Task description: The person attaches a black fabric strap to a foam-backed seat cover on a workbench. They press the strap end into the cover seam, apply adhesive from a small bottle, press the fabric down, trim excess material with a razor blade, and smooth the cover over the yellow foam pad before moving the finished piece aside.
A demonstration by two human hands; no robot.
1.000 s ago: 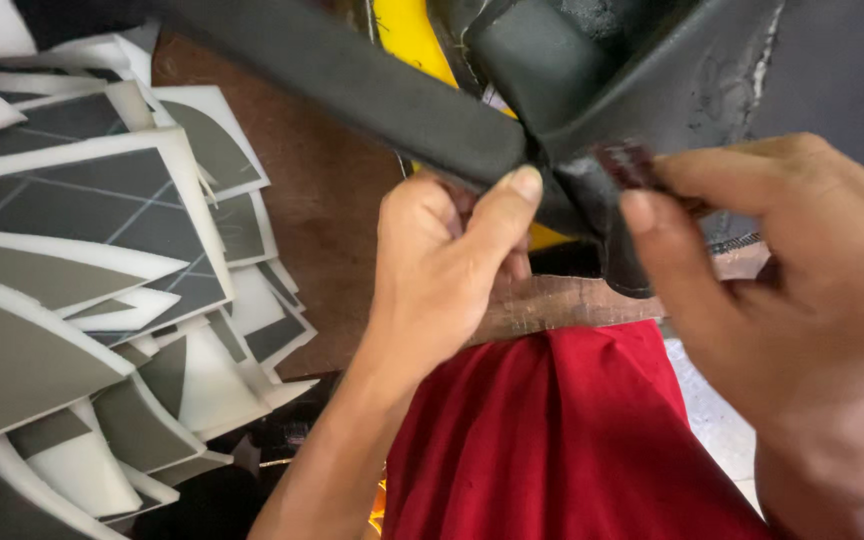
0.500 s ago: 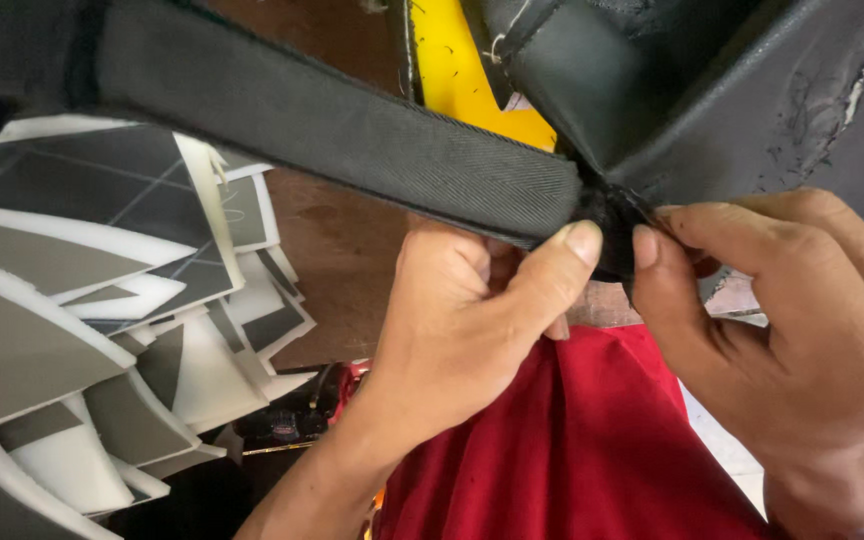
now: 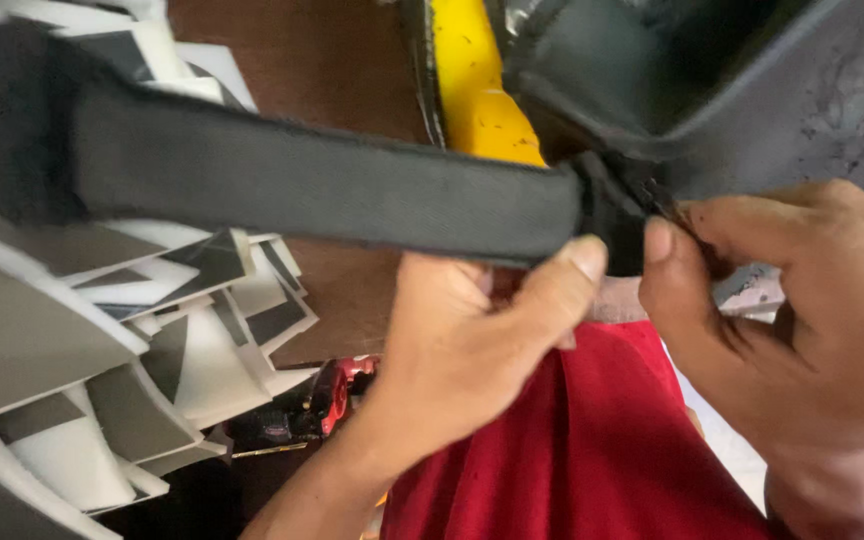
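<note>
Nearest the camera, red cloth (image 3: 592,450) fills the bottom middle of the view, under both hands. Above it the left hand (image 3: 462,345) is closed, its thumb pressed up against the lower edge of a dark strap (image 3: 322,190) near the strap's right end. The right hand (image 3: 802,330) is closed too, thumb and fingers pinching the black joint (image 3: 622,210) where the strap meets a dark grey shell (image 3: 732,100). The strap runs left across the view, raised above everything below. Beneath it, to the left, lies a pile of grey and white cut pieces (image 3: 102,340) on a brown surface (image 3: 312,60). Farther back, a yellow part (image 3: 472,85) shows just beside the shell.
</note>
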